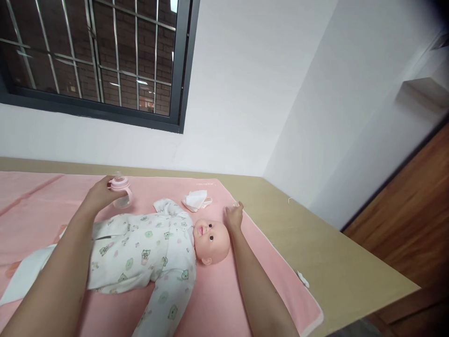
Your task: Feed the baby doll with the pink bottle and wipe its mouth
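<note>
My left hand is closed on a baby bottle with a pink collar, pink handles and a clear nipple on top. The bottle is upright above the pink mat, beyond the doll's body. A baby doll in a white printed outfit lies on its back, head toward the right. Just past the doll's head, my right hand is closed, with a small clear thing showing at its fingers, mostly hidden. A crumpled white cloth or tissue lies between the two hands.
The pink mat covers much of a wooden surface. A small white item lies by the mat's right edge. Behind are a white wall and a barred window; a brown wooden panel stands at right.
</note>
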Tool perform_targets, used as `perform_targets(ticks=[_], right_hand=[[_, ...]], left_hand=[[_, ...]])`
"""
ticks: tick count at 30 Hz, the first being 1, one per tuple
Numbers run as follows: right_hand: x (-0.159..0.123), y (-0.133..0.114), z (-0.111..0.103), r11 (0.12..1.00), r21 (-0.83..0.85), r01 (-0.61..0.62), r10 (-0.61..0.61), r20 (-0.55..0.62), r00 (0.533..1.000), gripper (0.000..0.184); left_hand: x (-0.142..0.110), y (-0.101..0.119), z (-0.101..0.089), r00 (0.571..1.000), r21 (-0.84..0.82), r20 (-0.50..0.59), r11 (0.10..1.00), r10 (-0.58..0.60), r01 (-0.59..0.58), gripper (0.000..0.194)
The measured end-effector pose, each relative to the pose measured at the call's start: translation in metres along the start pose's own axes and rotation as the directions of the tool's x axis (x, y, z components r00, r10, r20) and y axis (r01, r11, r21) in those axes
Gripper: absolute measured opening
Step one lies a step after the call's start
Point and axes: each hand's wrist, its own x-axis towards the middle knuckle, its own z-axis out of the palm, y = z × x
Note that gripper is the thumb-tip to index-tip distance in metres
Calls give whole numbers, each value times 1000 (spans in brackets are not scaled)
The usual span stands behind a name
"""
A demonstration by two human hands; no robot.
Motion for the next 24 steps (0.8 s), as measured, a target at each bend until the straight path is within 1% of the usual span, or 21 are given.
perform_targets(ticks=[3,5,8,10,12,14,17,19,21,24], right_hand=[[3,-16,-4,991,134,4,-3,-5,1000,78],[4,-34,-9,977,213,28,-29,0,1000,77],[-3,-70,-18,909,412,62,-82,32,996,67],[-17,-98,-25,848,524,81,-138,71,988,61],[-37,-125,-34,779,614,124,-263,141,955,58],[-60,-148,-42,726,668,162,-382,197,903,58],[-93,-170,-51,676,715,180,-493,257,831,60],[-108,-176,-53,674,716,183,-537,304,787,62],[-117,-178,-55,701,686,194,-556,355,752,62],[-124,-180,-57,747,622,234,-564,408,718,60]], left_hand=[[-8,26,-1,1000,-48,25,999,-16,17,62],[-14,44,0,999,-33,30,999,22,-21,65],[-22,68,4,997,3,15,997,75,-75,65],[-30,82,9,994,10,-2,994,112,-112,64],[-40,95,17,983,1,17,983,185,-185,62],[-52,106,25,961,-16,59,963,271,-270,60],[-69,121,36,915,-42,137,925,379,-377,59],[-79,129,39,894,-51,180,912,409,-407,60],[-86,134,41,886,-56,205,909,415,-413,61],[-92,139,40,880,-62,206,903,429,-426,60]])
